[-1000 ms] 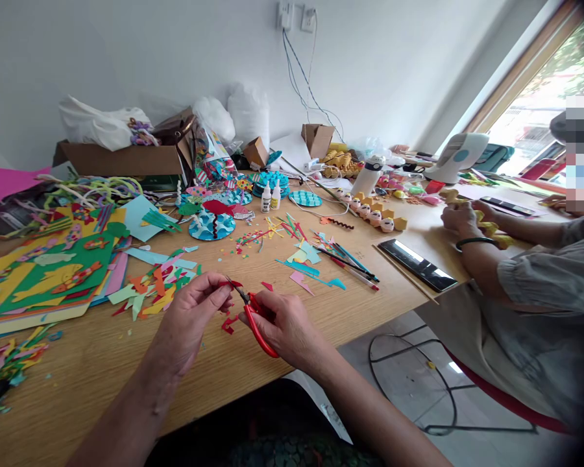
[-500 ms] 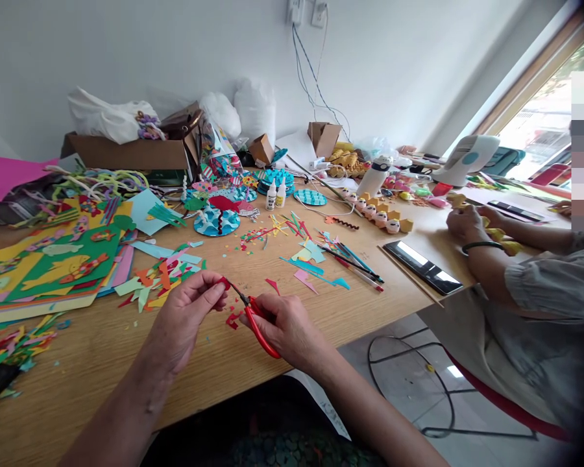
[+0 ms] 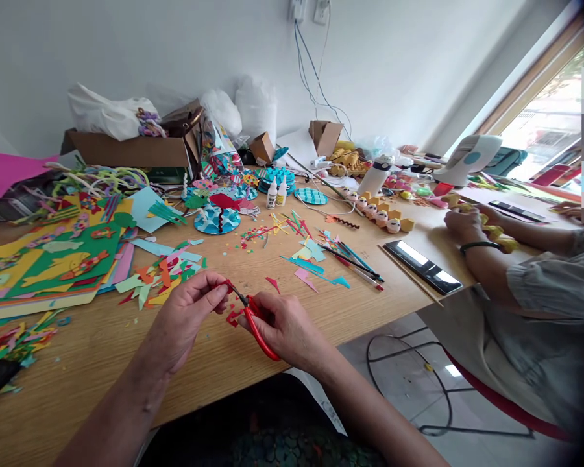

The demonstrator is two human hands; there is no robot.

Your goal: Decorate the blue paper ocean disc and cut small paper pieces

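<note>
Between the thumb and fingers of my left hand (image 3: 198,308) is pinched a small piece of red paper (image 3: 228,284). My right hand (image 3: 286,326) is wrapped round the red handles of a pair of scissors (image 3: 263,337). The dark scissor blades point up and left, and their tips meet the red paper. Red paper scraps (image 3: 233,316) lie on the table just below the blades. A red paper triangle (image 3: 272,283) rests a little beyond my right hand.
Coloured paper offcuts (image 3: 168,272) and stacked sheets (image 3: 97,292) cover the left. Two glue bottles (image 3: 276,193) stand beyond my hands, near a blue paper craft with a red fish (image 3: 217,219). Pencils (image 3: 357,266) and a phone (image 3: 421,267) lie right, beside another person's hands (image 3: 467,226).
The red paper has shifted slightly at the scissor tips. Both my hands stay in nearly the same place, and the view has moved a little.
</note>
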